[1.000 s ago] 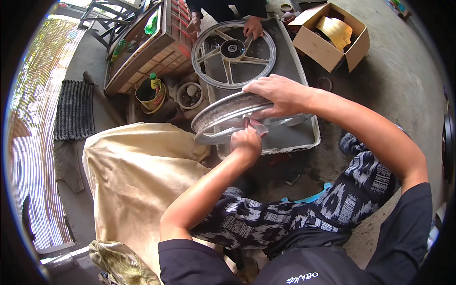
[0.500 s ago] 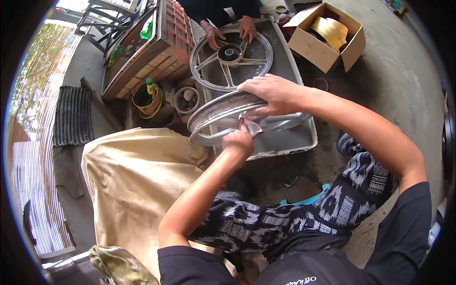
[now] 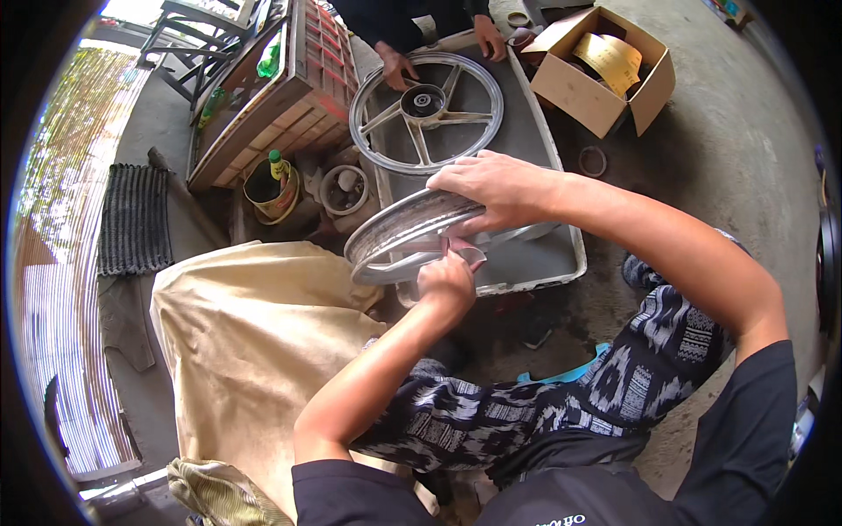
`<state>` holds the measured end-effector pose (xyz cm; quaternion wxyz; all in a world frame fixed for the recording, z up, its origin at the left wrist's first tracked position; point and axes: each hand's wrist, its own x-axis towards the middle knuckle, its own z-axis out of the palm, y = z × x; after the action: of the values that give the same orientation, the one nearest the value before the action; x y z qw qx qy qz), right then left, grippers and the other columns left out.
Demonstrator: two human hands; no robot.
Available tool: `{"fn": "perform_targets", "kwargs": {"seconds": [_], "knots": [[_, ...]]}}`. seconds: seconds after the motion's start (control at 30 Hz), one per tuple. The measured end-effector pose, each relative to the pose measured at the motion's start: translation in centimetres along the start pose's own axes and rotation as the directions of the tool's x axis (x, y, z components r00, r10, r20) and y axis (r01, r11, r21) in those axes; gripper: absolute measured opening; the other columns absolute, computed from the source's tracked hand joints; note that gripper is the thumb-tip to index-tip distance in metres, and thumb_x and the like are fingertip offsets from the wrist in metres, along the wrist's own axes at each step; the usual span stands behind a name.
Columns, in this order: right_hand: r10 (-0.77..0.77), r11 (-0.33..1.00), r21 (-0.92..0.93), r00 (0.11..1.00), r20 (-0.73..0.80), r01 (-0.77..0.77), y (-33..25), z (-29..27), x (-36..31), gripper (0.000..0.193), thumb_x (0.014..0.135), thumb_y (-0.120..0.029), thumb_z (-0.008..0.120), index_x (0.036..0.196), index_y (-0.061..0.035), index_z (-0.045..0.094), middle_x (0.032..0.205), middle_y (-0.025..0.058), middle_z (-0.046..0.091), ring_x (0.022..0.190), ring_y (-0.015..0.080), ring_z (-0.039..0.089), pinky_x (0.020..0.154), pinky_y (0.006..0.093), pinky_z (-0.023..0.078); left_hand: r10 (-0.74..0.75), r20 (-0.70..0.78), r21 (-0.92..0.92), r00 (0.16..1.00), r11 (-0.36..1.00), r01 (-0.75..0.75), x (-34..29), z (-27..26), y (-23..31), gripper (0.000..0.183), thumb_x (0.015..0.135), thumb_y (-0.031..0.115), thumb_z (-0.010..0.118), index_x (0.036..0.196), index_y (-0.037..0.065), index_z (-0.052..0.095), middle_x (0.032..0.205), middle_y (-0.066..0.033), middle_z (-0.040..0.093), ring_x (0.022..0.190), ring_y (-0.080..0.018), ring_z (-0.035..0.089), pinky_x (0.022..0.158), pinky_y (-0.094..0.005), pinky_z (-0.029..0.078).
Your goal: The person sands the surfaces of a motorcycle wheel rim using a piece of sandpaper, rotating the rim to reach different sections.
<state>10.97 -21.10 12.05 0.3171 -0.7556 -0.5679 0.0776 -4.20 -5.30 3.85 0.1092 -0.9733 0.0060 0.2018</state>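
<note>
A grey metal wheel rim point(image 3: 399, 221) stands tilted over the near part of a shallow tray point(image 3: 576, 254). My right hand point(image 3: 502, 188) grips the top of this rim, its thumb on the inner side and its fingers over the outer edge. Inside the rim, by a spoke, my left hand point(image 3: 445, 280) is closed on a small bent piece of sandpaper point(image 3: 474, 256), grey and reddish. A second spoked wheel point(image 3: 423, 145) lies across the tray's far part. Opposite me, another person's hand point(image 3: 396, 66) touches that wheel, and their other hand point(image 3: 489, 38) hangs by the tray edge.
A cardboard box point(image 3: 570, 92) holding a yellow curved piece is at the far right. Left of the tray are a wooden crate point(image 3: 263, 114), a bucket with a green-capped bottle point(image 3: 272, 188) and a small pail point(image 3: 345, 188). A beige cloth point(image 3: 254, 333) drapes at near left.
My left hand with the sandpaper has shifted slightly right and down along the wheel. The near rim tilts a little differently. One of the other person's hands has come off the far wheel.
</note>
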Motion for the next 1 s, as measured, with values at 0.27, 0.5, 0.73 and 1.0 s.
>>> {"fn": "perform_targets", "kwargs": {"seconds": [0.27, 0.5, 0.73, 1.0], "knots": [[-0.011, 0.999, -0.038, 0.999, -0.038, 0.01, 0.5, 0.1, 0.0, 0.066, 0.082, -0.034, 0.075, 0.137, -0.0061, 0.05, 0.129, 0.0146, 0.061, 0.123, 0.0306, 0.056, 0.101, 0.0452, 0.044, -0.053, -0.031, -0.109, 0.998, 0.993, 0.049, 0.7, -0.1, -0.2, 0.038, 0.098, 0.033, 0.051, 0.108, -0.001, 0.066, 0.079, -0.0113, 0.072, 0.07, -0.0261, 0.071, 0.055, -0.0414, 0.053], [-0.034, 0.998, -0.059, 0.998, -0.053, 0.031, 0.4, 0.6, -0.2, 0.064, 0.082, -0.032, 0.075, 0.136, -0.0069, 0.05, 0.127, 0.0139, 0.062, 0.122, 0.0304, 0.057, 0.1, 0.0453, 0.044, 0.017, -0.016, -0.04, 1.0, 0.999, -0.018, 0.6, -1.5, -0.4, 0.033, 0.099, 0.025, 0.047, 0.103, 0.0, 0.068, 0.083, -0.0144, 0.072, 0.078, -0.029, 0.073, 0.064, -0.0415, 0.057], [0.005, 0.999, -0.036, 1.0, -0.02, -0.006, 0.0, -0.1, -0.2, 0.066, 0.081, -0.032, 0.075, 0.136, -0.007, 0.05, 0.127, 0.0137, 0.062, 0.123, 0.03, 0.057, 0.101, 0.0456, 0.043, -0.03, 0.069, 0.029, 0.997, 0.999, 0.028, 0.2, -0.8, 0.3, 0.043, 0.1, 0.036, 0.05, 0.106, -0.004, 0.066, 0.089, -0.0123, 0.072, 0.076, -0.0273, 0.072, 0.063, -0.0389, 0.055], [0.001, 0.999, -0.04, 1.0, 0.005, -0.001, 0.1, -0.3, -0.3, 0.064, 0.082, -0.033, 0.074, 0.136, -0.0073, 0.05, 0.126, 0.0136, 0.062, 0.121, 0.0288, 0.058, 0.099, 0.045, 0.044, -0.031, -0.007, 0.072, 0.999, 0.997, 0.032, 0.8, -0.8, 0.8, 0.033, 0.096, 0.025, 0.052, 0.104, -0.002, 0.068, 0.087, -0.0145, 0.074, 0.083, -0.0263, 0.074, 0.067, -0.0392, 0.058]]}}
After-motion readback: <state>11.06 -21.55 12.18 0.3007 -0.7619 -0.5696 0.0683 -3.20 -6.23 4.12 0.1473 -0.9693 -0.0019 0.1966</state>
